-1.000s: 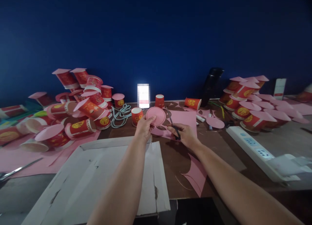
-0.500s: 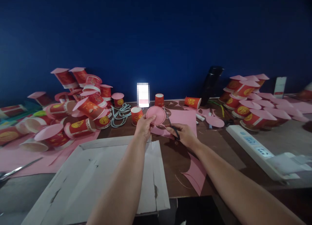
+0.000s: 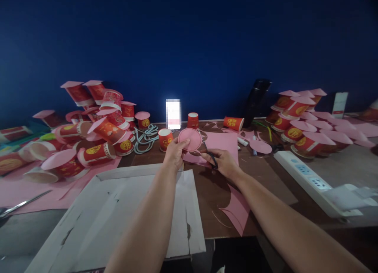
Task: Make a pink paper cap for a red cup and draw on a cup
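Note:
A round pink paper disc (image 3: 191, 138) is pinched in my left hand (image 3: 176, 151), its thumb lying on the face. My right hand (image 3: 221, 161) is closed around the dark handles of a pair of scissors (image 3: 210, 153), whose blades point up beside the disc's right edge. A thin pink strip hangs at the disc's lower edge. Beneath and behind the hands lies a pink paper sheet (image 3: 221, 141). Close to my left hand stands a red paper cup (image 3: 165, 140); another red cup (image 3: 193, 120) is just behind the disc.
Red cups with pink discs pile up at left (image 3: 106, 129) and right (image 3: 298, 107). A white cardboard tray (image 3: 118, 218) lies in front, a power strip (image 3: 304, 178) at right. Pale cable (image 3: 146, 139), a black bottle (image 3: 256, 101) and paper scraps (image 3: 238, 210) lie around.
The disc has shifted very slightly to the right in my left hand. My right hand keeps its hold on the scissors, almost unmoved.

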Motion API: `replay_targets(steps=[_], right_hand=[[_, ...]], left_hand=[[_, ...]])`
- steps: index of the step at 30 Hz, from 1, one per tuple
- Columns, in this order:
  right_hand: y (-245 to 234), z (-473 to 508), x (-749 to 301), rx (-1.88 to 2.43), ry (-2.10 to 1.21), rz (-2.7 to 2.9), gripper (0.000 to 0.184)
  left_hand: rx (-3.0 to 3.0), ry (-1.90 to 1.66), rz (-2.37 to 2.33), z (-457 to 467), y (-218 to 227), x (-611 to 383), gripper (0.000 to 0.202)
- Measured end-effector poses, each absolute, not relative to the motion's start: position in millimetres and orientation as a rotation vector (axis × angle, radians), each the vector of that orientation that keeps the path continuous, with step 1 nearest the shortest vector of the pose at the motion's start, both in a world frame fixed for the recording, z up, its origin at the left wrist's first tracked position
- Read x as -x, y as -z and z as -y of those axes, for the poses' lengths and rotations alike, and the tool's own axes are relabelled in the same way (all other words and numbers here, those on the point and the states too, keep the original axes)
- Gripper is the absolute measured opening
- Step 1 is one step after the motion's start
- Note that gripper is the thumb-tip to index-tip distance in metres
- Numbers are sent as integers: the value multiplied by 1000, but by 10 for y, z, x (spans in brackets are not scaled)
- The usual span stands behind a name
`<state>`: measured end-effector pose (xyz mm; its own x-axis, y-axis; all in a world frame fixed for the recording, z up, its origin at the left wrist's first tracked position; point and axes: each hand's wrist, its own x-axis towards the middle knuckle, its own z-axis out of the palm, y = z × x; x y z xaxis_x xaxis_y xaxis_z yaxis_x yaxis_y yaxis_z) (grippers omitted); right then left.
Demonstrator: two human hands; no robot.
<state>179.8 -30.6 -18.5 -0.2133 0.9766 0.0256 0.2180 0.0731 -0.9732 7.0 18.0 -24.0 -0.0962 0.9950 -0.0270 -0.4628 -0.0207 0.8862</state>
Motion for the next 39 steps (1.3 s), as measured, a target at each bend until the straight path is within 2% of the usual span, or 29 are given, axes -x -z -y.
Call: replay_targets(steps=[30,39], right_hand=[[172,326,-1776,1223,-1242,1500,51],[165,340,-1787,1207,-1257,1492,42]], left_hand=[[-774,-1446,-977,-137,172,-76,35],[-701,-1451,-879,-133,173,-97,39]])
